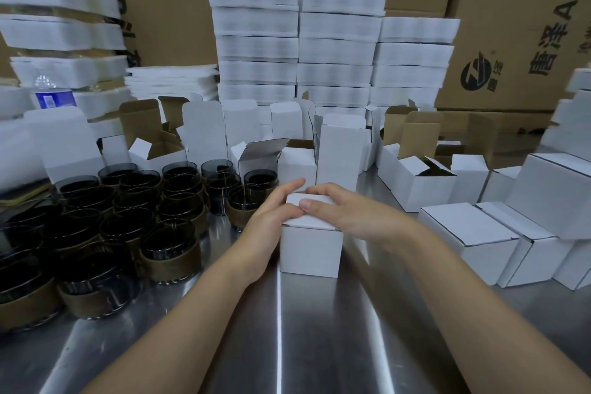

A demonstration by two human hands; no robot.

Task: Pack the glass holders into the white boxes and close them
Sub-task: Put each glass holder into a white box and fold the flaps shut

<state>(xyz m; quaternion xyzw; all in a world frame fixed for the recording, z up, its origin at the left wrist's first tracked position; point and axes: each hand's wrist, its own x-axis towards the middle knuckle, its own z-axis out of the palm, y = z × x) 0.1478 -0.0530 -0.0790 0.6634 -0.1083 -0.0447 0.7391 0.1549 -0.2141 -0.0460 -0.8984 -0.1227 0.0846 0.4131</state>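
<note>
Now your left hand (pixel 271 216) and right hand (pixel 340 211) press, fingers outstretched, on the closed white box (pixel 309 248) before you, contents hidden; glass holders (pixel 128 217) cluster unboxed at left, open boxes (pixel 419 190) behind.

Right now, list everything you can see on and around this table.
centre white box: one, white, lid down, mid-table
glass holders: many, dark glass with brown sleeves, left
open white boxes: many, white, behind and right
closed white boxes: several, white, right
foam stacks: several, white, behind
cartons: several, brown, back
water bottle: one, blue label, far left
table: one, steel, underneath
left hand: one, against box's left top edge
right hand: one, pressing box's lid
</note>
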